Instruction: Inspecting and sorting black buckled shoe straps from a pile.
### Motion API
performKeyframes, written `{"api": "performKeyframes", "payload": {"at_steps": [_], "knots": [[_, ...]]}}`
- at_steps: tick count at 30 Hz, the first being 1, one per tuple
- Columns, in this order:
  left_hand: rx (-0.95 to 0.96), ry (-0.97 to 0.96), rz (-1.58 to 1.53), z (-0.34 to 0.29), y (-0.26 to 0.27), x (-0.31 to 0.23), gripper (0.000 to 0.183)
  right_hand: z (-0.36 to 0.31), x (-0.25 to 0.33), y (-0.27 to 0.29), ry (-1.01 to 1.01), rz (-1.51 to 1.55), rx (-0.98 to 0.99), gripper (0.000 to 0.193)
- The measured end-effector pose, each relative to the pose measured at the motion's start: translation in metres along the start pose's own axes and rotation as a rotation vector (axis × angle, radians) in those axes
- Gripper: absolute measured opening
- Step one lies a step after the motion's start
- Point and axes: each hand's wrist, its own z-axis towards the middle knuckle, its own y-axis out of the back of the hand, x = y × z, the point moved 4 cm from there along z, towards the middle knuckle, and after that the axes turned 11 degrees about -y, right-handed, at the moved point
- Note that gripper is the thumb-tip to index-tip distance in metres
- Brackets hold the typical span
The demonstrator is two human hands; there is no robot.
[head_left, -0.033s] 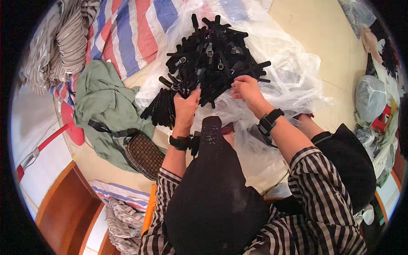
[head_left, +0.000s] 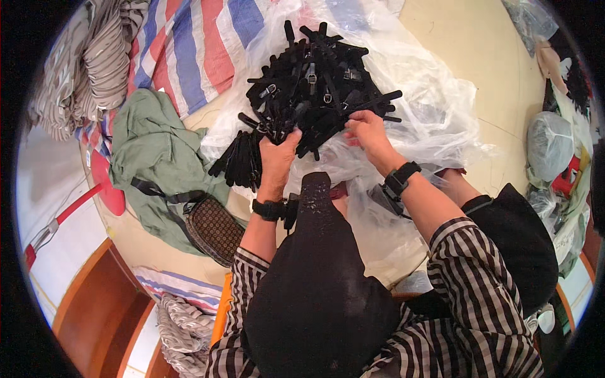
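Note:
A heap of black straps with small silver buckles [head_left: 309,82] lies in front of me on a clear plastic sheet [head_left: 428,94]. My left hand [head_left: 279,154] is closed around a bunch of these black straps [head_left: 261,125], whose ends stick out above the fist. Left of that hand, a neat row of black straps [head_left: 233,157] lies side by side. At the heap's lower right edge is my right hand [head_left: 367,132], its fingers bent and apart, close to the strap ends. No strap shows clearly in its grasp.
Green cloth [head_left: 151,138] and a brown patterned pouch [head_left: 214,230] lie on the left. Behind them spreads a red, white and blue striped sheet [head_left: 195,44], with bundled striped fabric [head_left: 104,69] beside it. Plastic-wrapped goods [head_left: 549,145] stand at right. A red-handled pole [head_left: 75,211] juts in.
My left hand has shifted slightly, and the strap ends above it sit a little differently. My right hand has moved only a touch.

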Motion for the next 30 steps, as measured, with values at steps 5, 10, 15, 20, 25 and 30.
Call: {"api": "performKeyframes", "payload": {"at_steps": [5,10,15,20,25,30], "knots": [[-0.051,-0.266,0.285,0.003,-0.002,0.008,0.026,0.007,-0.001,0.005,0.503,-0.285,-0.211,0.028],[0.002,-0.306,0.616,-0.003,-0.024,0.002,0.032,0.013,0.005,0.015,0.372,-0.358,-0.178,0.021],[0.078,-0.3,0.8,0.0,-0.025,0.006,0.028,0.002,0.008,0.02,0.235,-0.258,-0.027,0.015],[-0.142,-0.104,0.047,0.003,-0.007,0.021,0.013,-0.004,0.01,0.035,0.139,-0.104,0.04,0.015],[-0.069,-0.016,-0.113,-0.003,-0.007,0.007,0.014,-0.002,0.003,0.053,-0.058,0.328,0.294,0.012],[-0.005,-0.251,0.527,-0.006,-0.03,-0.004,0.026,-0.007,-0.002,0.055,-0.086,0.328,0.4,0.01]]}}
